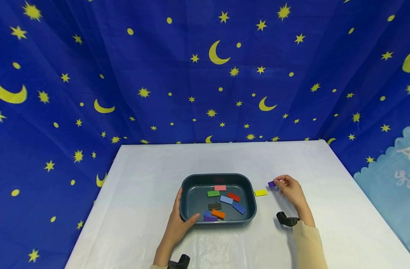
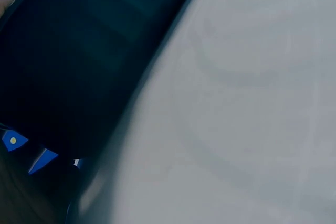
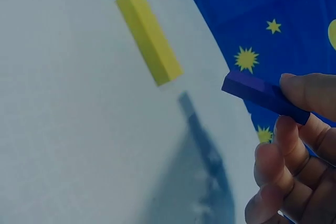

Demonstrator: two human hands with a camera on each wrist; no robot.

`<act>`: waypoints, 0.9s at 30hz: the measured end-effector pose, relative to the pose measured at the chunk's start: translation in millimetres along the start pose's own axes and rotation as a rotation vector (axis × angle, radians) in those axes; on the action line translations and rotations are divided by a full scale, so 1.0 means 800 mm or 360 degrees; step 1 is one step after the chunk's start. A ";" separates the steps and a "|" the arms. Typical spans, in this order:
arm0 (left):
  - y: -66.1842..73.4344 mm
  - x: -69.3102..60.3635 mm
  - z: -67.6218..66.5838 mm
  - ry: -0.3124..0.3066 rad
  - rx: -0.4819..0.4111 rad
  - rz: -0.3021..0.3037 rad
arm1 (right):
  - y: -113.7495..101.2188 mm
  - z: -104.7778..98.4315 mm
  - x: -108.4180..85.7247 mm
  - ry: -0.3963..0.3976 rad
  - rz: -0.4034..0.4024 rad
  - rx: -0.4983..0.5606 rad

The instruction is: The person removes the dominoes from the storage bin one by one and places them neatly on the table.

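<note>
My right hand (image 1: 290,190) pinches a purple block (image 3: 257,93) between thumb and fingers, holding it above the white table right of the tray. Below it on the tabletop lies a yellow block (image 3: 149,40), close to the tray's right wall. My left hand (image 1: 179,220) grips the near left corner of a dark blue-green tray (image 1: 252,203), fingers along the left wall and thumb at the front rim. Inside lie several flat blocks, including a pink block (image 1: 220,188), a green block (image 1: 213,194), a red block (image 1: 233,197) and an orange block (image 1: 218,214). The left wrist view mostly shows the tray's dark side.
The white table (image 1: 141,179) extends around the tray on all sides. A dark blue curtain (image 1: 178,74) with yellow moons and stars hangs behind and beside it. At the right hangs a light blue printed patch (image 1: 393,179). Black wrist devices sit on both wrists.
</note>
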State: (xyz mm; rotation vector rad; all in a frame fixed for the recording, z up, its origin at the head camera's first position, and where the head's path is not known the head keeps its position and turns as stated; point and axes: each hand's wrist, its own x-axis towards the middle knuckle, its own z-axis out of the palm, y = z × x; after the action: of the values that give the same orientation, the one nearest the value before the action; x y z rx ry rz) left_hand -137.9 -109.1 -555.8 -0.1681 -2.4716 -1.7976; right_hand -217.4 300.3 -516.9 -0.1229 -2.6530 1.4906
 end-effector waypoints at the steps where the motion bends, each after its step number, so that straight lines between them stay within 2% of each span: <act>1: 0.000 0.000 0.000 0.0000 -0.0002 0.0001 | 0.001 0.000 -0.001 -0.0002 0.0004 -0.0007; 19: 0.002 -0.001 0.000 -0.0002 -0.0010 -0.0008 | 0.013 -0.001 -0.006 -0.0102 0.0130 -0.0077; 27: 0.001 -0.001 0.000 0.0005 0.0000 -0.0010 | 0.014 0.000 -0.006 -0.0084 0.0145 -0.0155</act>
State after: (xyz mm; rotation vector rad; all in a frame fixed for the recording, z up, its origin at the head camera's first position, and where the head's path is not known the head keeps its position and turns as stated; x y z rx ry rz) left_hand -136.9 -108.8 -555.1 -0.1575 -2.4733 -1.7987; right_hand -212.3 305.6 -526.9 -0.2177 -2.7985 1.4084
